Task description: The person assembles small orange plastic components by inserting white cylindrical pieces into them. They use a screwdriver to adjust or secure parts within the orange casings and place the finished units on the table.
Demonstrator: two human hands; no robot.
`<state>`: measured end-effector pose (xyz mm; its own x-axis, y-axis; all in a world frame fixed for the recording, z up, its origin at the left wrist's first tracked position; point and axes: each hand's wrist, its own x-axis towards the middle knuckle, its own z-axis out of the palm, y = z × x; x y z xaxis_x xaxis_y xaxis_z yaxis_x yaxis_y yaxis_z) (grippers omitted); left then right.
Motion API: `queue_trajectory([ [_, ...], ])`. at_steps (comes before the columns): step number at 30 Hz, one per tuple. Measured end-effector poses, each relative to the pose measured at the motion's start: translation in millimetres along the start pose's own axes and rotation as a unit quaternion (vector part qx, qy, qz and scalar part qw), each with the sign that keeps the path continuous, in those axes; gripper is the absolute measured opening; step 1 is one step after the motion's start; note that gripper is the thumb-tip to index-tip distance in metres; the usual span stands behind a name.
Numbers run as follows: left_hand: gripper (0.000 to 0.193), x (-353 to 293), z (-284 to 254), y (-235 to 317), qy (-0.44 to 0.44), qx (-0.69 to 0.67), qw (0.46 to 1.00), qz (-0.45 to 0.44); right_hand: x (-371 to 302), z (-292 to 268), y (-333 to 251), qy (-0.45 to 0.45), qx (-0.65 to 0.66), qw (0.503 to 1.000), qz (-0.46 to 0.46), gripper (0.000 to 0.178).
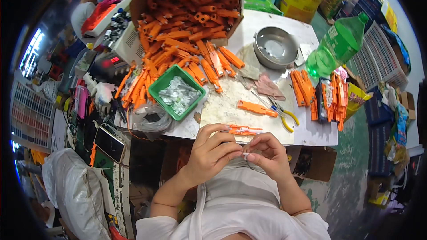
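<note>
My left hand [213, 153] is closed, its fingers curled and its thumb reaching in toward the right hand; whatever it grips is hidden. Between thumb and fingers, my right hand [269, 153] pinches a small white piece [245, 154], right by the left fingertips. Just beyond both hands lies an open orange casing [242, 130] with a white part in it, close to the left index finger. Farther back on the board [218, 115] rests another orange casing [256, 108]. Yellow-handled pliers [289, 122] lie to its right.
A green tray [194, 113] of small clear-white parts stands at left, before a heap of orange casings [178, 53] spilling from a box. Behind the board are rags [268, 86] and a metal bowl [275, 47]. A green bottle [338, 44] and more orange casings [303, 90] stand right.
</note>
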<state>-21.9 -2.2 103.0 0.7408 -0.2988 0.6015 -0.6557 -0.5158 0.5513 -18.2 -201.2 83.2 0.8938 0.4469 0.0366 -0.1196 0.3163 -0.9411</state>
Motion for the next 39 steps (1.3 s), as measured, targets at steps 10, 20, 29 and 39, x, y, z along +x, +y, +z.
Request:
queue_trajectory([
  [10, 0.02, 11, 16, -7, -0.01, 0.023, 0.999, 0.046, 5, -16, 3, 0.011, 0.013, 0.999, 0.041, 0.026],
  [20, 0.02, 14, 17, -11, -0.009, 0.065, 0.997, 0.046, 15, -19, 8, 0.019, 0.014, 0.999, 0.044, 0.027],
  [29, 0.017, 11, 8, -54, -0.079, 0.128, 0.989, 0.001, -1, -48, 14, 0.135, -0.019, 0.991, 0.008, 0.023],
  [39, 0.017, 26, 17, -62, -0.232, 0.215, 0.945, 0.081, -11, -51, 22, 0.165, -0.02, 0.986, 0.031, 0.019],
])
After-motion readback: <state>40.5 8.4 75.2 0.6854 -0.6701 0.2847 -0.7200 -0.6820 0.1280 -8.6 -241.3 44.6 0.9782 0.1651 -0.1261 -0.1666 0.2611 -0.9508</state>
